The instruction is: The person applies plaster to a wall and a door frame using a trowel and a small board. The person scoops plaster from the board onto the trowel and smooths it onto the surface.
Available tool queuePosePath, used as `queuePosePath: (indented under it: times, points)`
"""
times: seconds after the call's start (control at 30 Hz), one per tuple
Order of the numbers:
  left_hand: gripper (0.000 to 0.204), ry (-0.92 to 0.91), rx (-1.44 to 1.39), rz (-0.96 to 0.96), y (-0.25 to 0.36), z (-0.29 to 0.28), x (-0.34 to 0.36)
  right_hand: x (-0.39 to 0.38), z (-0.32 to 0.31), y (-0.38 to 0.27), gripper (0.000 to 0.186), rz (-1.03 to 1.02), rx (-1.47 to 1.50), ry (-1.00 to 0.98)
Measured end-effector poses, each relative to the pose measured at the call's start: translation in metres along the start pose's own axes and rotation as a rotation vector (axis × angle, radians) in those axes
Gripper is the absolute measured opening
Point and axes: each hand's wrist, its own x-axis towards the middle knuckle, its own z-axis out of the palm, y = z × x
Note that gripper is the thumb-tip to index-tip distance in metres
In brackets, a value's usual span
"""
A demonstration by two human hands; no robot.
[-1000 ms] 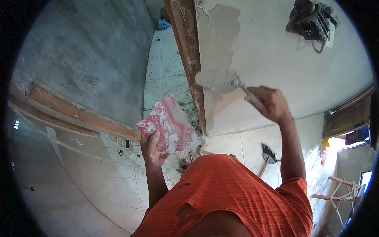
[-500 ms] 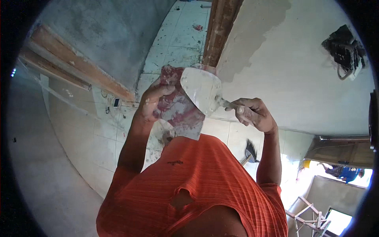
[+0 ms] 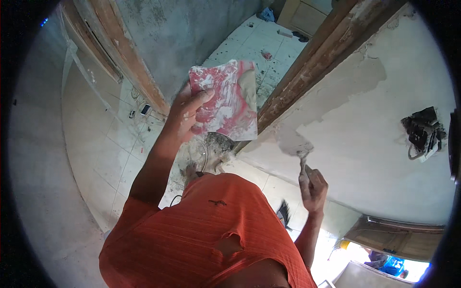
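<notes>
The left hand (image 3: 185, 115) grasps a flat red board (image 3: 225, 108) by its left edge, thumb laid across the near face while most of the fingers are hidden behind it. The board is up in the air in front of the chest, its white-streaked face turned toward the head; gripping it at one side probably leaves the rest of that face free, including the smooth grey paste (image 3: 248, 89) along its right edge. The right hand (image 3: 314, 189) is closed around the handle of a broad scraper (image 3: 295, 144), blade pointing up and away, so the fingers stay behind the coated metal, likely for control and to keep them out of the paste. The blade is blurred and lies in front of the pale wall (image 3: 365, 158), close to that wall's lower left edge; whether it touches the surface I cannot tell. Board and scraper are apart, each in its own hand, which seems to let either be angled independently. A darker, damp-looking patch (image 3: 345, 98) spreads along the wall's upper left edge, beside a wooden frame (image 3: 312, 67). Farther right, dark fittings (image 3: 425, 132) sit in a rough hole, with a pale loop hanging below. On the tiled floor (image 3: 113, 163), a small phone-like object (image 3: 145, 110) lies near the foot of another wooden post (image 3: 132, 53), and a black-bristled broom (image 3: 284, 213) shows partly behind the orange shirt (image 3: 187, 230).
</notes>
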Motion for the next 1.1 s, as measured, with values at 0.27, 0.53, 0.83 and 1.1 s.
queuePosePath:
  times: [0.27,0.53,0.83,1.1]
  points:
    - [0.038,-0.152,0.324,0.331,0.01,0.044,-0.031,0.039,0.029,-0.025,0.031,-0.639,-0.263,0.593]
    - [0.042,-0.538,0.608,0.409,0.012,0.036,-0.029,0.073,-0.022,-0.039,0.034,-0.799,-0.331,0.829]
    - [0.047,-0.336,0.342,0.084,-0.024,0.021,-0.036,0.096,-0.051,-0.08,0.037,-0.378,0.343,0.606]
    - [0.041,-0.219,0.238,0.142,-0.042,0.003,-0.034,0.107,-0.102,-0.084,0.041,-0.303,0.278,0.553]
